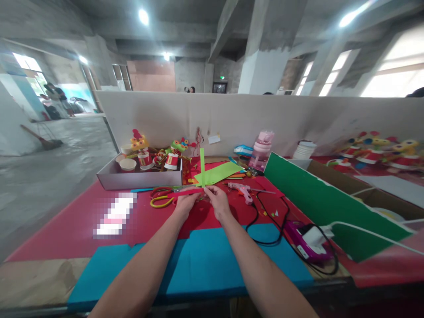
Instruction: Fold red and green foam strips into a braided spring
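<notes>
Over the middle of the red table cover, my two hands meet at the crossing of two narrow paper strips. My left hand (pixel 187 202) is closed on a pinkish-red paper strip (pixel 186 192) that points out to the left. My right hand (pixel 217 201) pinches the lower end of a light green paper strip (pixel 202 165), which stands up and away from me. How the strips join is hidden by my fingertips. Left of my hands lie scissors with yellow handles (pixel 162 202). A pink glue gun (pixel 243 193) rests to the right. Light green paper sheets (pixel 220 173) lie just behind.
A grey box (pixel 141 180) with paper cups and paper figures stands back left. Blue sheets (pixel 212 265) cover the near edge. At right are a purple power strip (pixel 309 243), looping black cords and a green-sided box (pixel 324 207). A pink bottle (pixel 263 150) stands behind.
</notes>
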A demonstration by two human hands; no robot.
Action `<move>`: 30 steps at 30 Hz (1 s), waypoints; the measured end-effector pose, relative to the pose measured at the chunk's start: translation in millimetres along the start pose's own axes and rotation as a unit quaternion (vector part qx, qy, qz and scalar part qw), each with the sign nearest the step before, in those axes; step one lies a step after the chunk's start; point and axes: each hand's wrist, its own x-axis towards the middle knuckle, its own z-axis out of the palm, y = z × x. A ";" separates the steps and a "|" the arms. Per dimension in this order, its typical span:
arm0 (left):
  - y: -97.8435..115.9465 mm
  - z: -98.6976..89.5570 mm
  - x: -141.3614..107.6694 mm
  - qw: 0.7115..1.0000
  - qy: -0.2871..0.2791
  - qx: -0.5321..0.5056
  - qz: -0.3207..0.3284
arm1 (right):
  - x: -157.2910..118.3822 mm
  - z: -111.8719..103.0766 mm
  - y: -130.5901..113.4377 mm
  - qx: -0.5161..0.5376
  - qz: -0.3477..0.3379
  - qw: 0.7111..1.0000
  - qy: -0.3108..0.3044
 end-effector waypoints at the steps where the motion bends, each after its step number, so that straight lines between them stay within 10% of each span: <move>1: -0.5 0.1 -0.2 1.000 0.003 0.023 -0.006 | 0.8 0.1 0.2 -0.004 -0.012 1.000 0.009; 21: 1.0 -1.1 1.2 1.000 0.007 -0.010 0.001 | 1.7 -3.2 -3.5 -0.056 -0.027 0.995 -0.075; 30: 5.0 -1.3 -1.8 1.000 0.004 0.028 0.010 | 2.8 -4.6 -0.8 -0.071 -0.053 0.996 -0.018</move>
